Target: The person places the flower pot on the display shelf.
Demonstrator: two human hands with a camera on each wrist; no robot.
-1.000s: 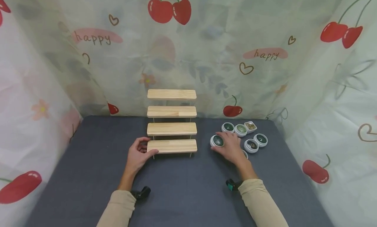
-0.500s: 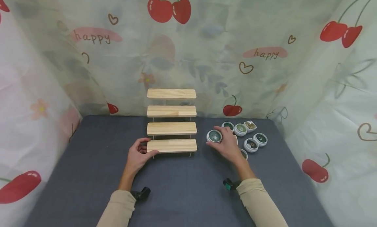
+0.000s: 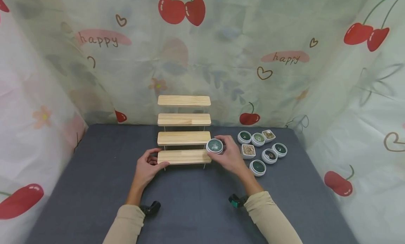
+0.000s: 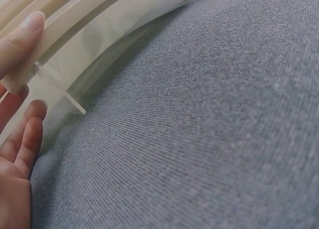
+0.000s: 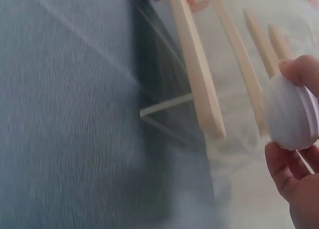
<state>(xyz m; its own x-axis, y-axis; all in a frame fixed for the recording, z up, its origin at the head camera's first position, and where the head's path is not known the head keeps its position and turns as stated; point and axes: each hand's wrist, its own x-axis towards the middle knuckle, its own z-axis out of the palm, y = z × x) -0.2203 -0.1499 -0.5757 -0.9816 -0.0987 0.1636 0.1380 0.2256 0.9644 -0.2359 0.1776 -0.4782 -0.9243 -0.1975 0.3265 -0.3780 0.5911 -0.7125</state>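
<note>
Fingers of the right hand (image 3: pixel 230 155) pinch a jar (image 3: pixel 214 146) near the front shelf's (image 3: pixel 186 156) right edge; the left hand (image 3: pixel 146 167) grips its left edge. Best carry the jar level.

A dark blue-grey, fabric-covered tabletop (image 3: pixel 196 209) spreads across the lower part of the head view. Behind it hangs a pale, creased printed backdrop (image 3: pixel 221 50), bearing a pair of glossy red cherries (image 3: pixel 181 11) at the top and two pink oval patches (image 3: pixel 104 38) lettered "happy". Brown heart outlines (image 3: pixel 264 74), an orange five-petalled flower (image 3: pixel 158 85) and grey-blue leaves (image 3: pixel 237 94) are printed there too. A white side curtain (image 3: pixel 370 142) at right carries a tilted red cherry (image 3: pixel 338 183).
</note>
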